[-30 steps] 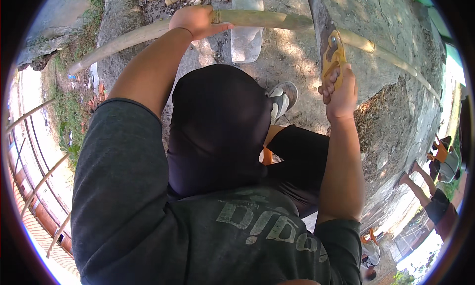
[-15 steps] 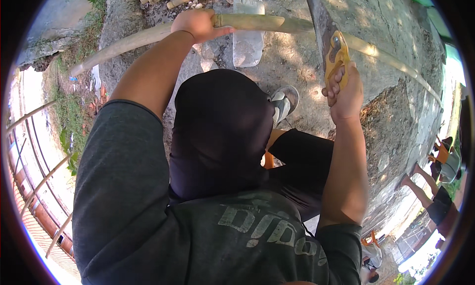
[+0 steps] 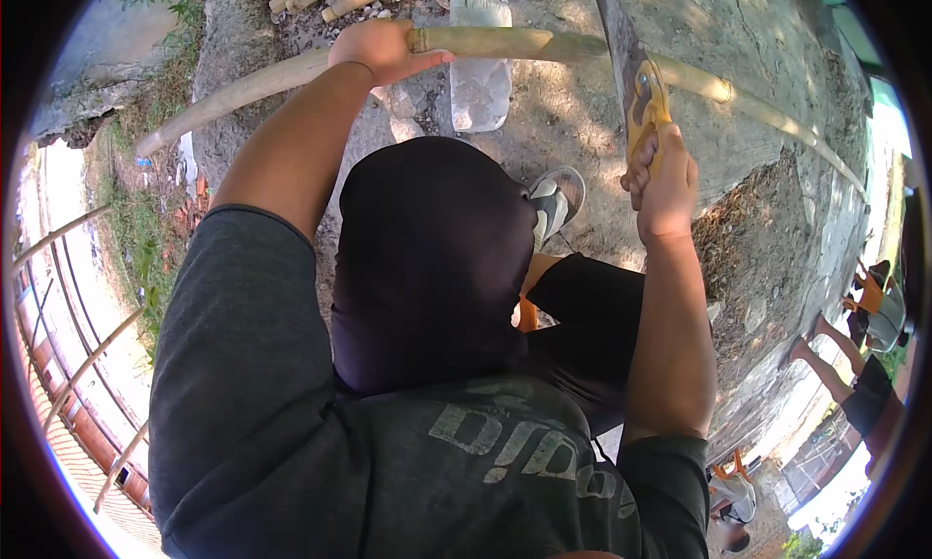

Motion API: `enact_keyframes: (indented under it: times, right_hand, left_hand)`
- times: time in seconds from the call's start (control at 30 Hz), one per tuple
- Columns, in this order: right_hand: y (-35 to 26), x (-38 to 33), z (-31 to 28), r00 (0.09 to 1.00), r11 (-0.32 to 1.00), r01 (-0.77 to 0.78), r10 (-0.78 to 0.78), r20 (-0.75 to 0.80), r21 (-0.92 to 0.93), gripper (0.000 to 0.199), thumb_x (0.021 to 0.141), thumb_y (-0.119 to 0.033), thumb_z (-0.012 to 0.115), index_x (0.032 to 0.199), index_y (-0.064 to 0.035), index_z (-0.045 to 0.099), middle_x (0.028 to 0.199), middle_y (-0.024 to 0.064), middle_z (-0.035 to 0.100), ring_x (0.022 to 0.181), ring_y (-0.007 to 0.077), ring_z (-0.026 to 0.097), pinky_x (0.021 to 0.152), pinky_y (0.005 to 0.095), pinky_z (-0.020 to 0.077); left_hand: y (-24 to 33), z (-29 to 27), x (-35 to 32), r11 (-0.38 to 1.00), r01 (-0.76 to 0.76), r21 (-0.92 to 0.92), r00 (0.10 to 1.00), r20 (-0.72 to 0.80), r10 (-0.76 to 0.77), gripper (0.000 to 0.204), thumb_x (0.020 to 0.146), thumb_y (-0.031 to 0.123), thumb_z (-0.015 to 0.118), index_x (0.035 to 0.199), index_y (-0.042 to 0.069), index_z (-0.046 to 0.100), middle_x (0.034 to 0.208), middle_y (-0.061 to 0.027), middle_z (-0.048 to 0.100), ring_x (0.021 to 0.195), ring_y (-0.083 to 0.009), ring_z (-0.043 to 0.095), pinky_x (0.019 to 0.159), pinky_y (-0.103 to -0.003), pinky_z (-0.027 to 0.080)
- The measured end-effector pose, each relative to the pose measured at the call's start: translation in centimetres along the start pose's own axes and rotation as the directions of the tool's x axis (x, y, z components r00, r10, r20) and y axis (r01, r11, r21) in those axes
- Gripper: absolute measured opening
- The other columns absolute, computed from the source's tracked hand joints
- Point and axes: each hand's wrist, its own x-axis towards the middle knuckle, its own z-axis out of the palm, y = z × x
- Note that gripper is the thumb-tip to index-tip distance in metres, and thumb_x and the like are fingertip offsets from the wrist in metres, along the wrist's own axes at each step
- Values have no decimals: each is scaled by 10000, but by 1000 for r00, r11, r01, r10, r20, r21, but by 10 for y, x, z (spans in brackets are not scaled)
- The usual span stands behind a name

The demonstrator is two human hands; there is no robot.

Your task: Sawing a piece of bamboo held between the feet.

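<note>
The right hand (image 3: 666, 182), gripping the handsaw (image 3: 649, 101), swings slightly left; its blade (image 3: 623, 47) still crosses the bamboo pole (image 3: 505, 43) the left hand (image 3: 377, 50) clasps, cut depth unclear.

The saw (image 3: 627, 64) loses its tip beyond the far edge, and its blade covers a strip of the bamboo pole (image 3: 515, 43); whether the teeth touch cannot be told. The left hand (image 3: 374, 49) hides another stretch; the right hand (image 3: 667, 182) covers part of the saw's grip.
</note>
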Motion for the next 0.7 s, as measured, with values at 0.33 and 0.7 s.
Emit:
enact_keyframes:
  times: [0.33, 0.7]
  right_hand:
    - [29, -158, -45, 1000, 954, -5, 13, -25, 300, 456, 1032, -438, 397, 757, -78, 449, 596, 0, 409, 467, 74, 351, 442, 249, 317]
    - [15, -74, -17, 999, 999, -25, 24, 37, 23, 440, 1018, -464, 391, 745, -120, 429, 529, -13, 355, 441, 98, 333, 469, 254, 329]
  left_hand:
    - [-17, -7, -16, 997, 70, 27, 996, 54, -71, 793, 741, 849, 520, 1035, 127, 662, 957, -123, 716, 933, -317, 692, 815, -466, 546]
    - [-22, -5, -8, 999, 33, 21, 998, 45, -34, 795, 739, 850, 523, 1022, 120, 660, 957, -135, 711, 943, -328, 689, 834, -458, 542]
